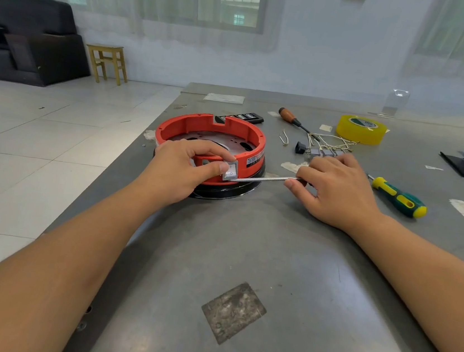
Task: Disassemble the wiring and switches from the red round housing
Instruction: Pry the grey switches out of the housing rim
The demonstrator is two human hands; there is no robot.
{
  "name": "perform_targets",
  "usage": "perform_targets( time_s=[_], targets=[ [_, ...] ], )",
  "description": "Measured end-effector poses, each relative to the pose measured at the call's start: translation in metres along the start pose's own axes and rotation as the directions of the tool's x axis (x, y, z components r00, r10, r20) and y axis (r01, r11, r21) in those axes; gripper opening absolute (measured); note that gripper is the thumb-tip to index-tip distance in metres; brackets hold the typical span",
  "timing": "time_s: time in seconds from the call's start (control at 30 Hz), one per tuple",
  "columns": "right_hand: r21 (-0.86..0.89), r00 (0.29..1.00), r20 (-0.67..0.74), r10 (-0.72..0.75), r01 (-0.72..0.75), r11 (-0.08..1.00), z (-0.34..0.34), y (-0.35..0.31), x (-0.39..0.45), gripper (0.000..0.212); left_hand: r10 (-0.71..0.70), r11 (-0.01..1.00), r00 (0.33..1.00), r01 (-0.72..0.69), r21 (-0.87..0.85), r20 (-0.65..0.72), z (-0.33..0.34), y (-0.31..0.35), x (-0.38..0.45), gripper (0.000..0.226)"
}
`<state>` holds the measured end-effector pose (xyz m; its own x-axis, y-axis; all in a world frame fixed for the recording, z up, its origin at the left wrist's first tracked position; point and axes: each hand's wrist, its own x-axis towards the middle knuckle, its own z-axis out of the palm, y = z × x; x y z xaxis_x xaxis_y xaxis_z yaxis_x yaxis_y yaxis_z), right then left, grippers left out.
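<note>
The red round plastic housing [212,135] sits on a black base on the grey metal table [272,268], directly under the left hand [185,167], with the right hand [337,191] just beside it. The left hand's fingers curl over the rim while its thumb presses a grey square rocker switch [230,171] in the housing wall. The right hand grips a thin metal screwdriver shaft [262,178] whose tip meets the switch's edge; its handle is hidden in the palm.

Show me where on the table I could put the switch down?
Bare room lies on the table between the two forearms, around the grey patch. It is crowded behind the right hand: loose wiring, yellow tape, screwdrivers.
</note>
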<state>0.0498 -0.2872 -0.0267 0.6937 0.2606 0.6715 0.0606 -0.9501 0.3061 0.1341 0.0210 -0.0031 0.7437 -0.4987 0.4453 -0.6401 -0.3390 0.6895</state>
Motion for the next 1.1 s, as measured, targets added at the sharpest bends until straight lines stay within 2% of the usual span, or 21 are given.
perform_targets(
  time_s=[0.13,0.27,0.47,0.67,0.87,0.97,1.1],
  targets=[
    [0.041,0.995,0.08,0.057,-0.06,0.997,-0.009,0.011,-0.01,0.057,-0.016,1.0,1.0,0.016,-0.021,-0.002,0.001,0.0,0.001,0.016],
    [0.151,0.982,0.184,-0.028,0.0,0.989,-0.02,0.005,-0.018,0.056,-0.028,0.999,1.0,0.027,-0.037,-0.007,0.001,-0.001,0.001,0.015],
    [0.254,0.97,0.202,-0.134,0.08,0.964,-0.027,-0.036,-0.007,0.05,-0.032,0.999,1.0,0.032,-0.029,-0.001,0.0,0.0,0.001,0.015],
    [0.303,0.964,0.222,-0.144,0.072,0.95,-0.032,-0.08,0.006,0.048,-0.007,1.0,1.0,0.006,-0.029,-0.014,0.0,0.0,0.001,0.018],
    [0.326,0.968,0.235,-0.084,0.003,0.945,-0.037,-0.095,0.003,0.049,-0.018,0.999,1.0,0.017,-0.047,-0.022,0.001,0.001,0.001,0.02],
    [0.336,0.987,0.148,0.056,-0.104,0.936,-0.038,-0.099,0.007,0.049,-0.042,0.998,0.999,0.041,-0.057,-0.016,0.001,0.001,0.001,0.023],
    [0.376,0.977,0.065,0.205,-0.215,0.901,-0.033,-0.11,0.024,0.042,-0.061,0.997,0.997,0.06,-0.038,-0.037,0.001,0.002,0.001,0.024]
  ],
)
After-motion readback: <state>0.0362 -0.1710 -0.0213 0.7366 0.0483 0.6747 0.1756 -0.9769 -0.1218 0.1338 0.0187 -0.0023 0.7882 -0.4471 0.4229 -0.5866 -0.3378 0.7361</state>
